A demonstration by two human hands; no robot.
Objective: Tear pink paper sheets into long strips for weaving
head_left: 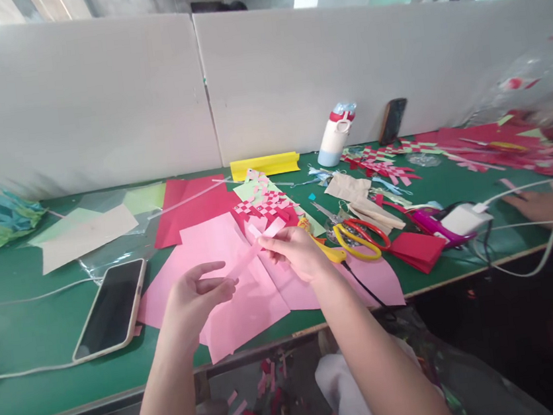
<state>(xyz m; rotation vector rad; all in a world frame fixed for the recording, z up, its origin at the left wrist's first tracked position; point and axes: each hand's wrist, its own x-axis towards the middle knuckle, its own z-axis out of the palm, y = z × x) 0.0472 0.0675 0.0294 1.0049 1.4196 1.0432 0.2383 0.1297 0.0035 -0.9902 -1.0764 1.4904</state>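
Note:
My right hand [294,252] pinches a pale pink paper strip [248,258] between thumb and fingers, above the table. The strip slants down to the left, and its lower end comes close to the fingertips of my left hand [202,299]. My left fingers are curved and apart; I see no grip on the strip. Beneath both hands lie pink paper sheets [255,310]. Just beyond my right hand is a woven piece of red and pink paper strips [271,203]. Scissors with yellow and red handles [360,238] lie to its right, beside a yellow-handled tool [332,254].
A phone [111,309] lies at left. Behind the pink sheets are red paper [189,207] and a yellow folded piece [265,166]. A bottle [336,137] stands near the white partition [340,67]. At right are a white charger [465,219], cables and another person's hand [530,205].

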